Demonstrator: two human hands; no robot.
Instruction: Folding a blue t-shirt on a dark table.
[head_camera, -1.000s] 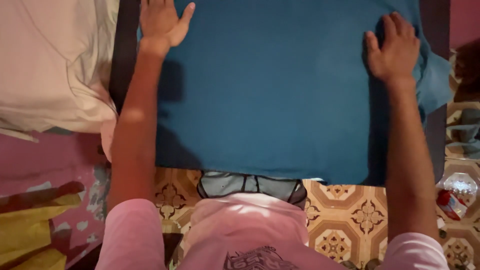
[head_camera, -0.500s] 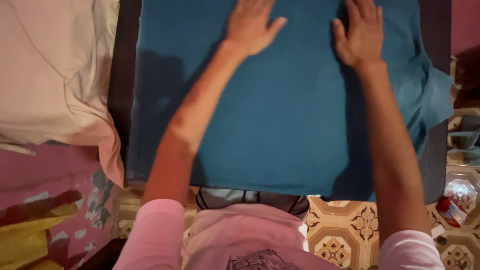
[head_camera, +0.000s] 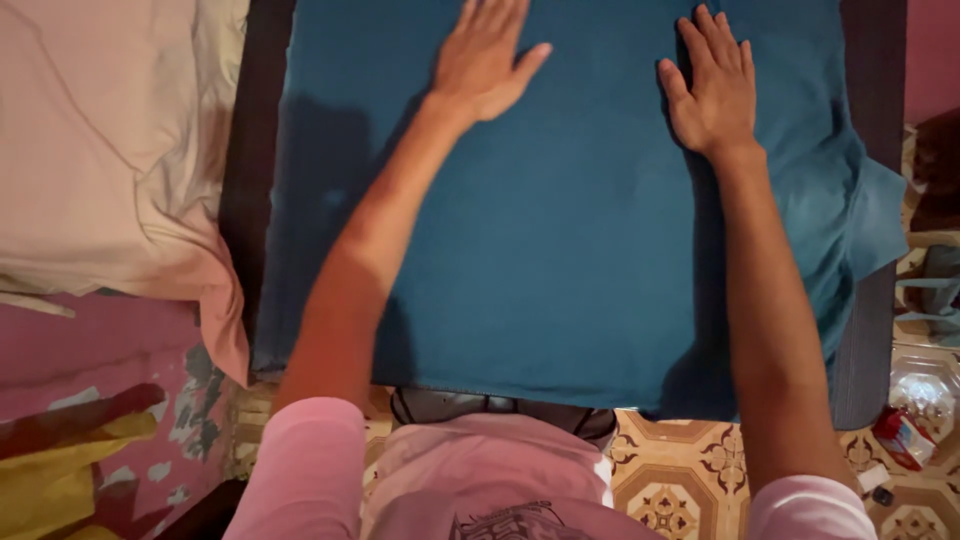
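Both arms are reaching forward from pink sleeves, nearly straight. The left hand is lying palm-down on the blue cloth, fingers extended and close together, thumb angling out to the right; fingertips are running off the top edge of the view. The right hand is also pressing flat on the cloth, fingers straight and slightly fanned, thumb spreading left (neither hand is gripping anything). The two hands are sitting well apart, both on the far half of the cloth. The cloth is lying spread over a dark surface, its near edge hanging toward the person, its right side bunching into folds. Left of the dark surface, a pale cream sheet is lying rumpled. Below it, a pink wall or panel with chipped paint is showing. The floor is carrying patterned tan tiles.
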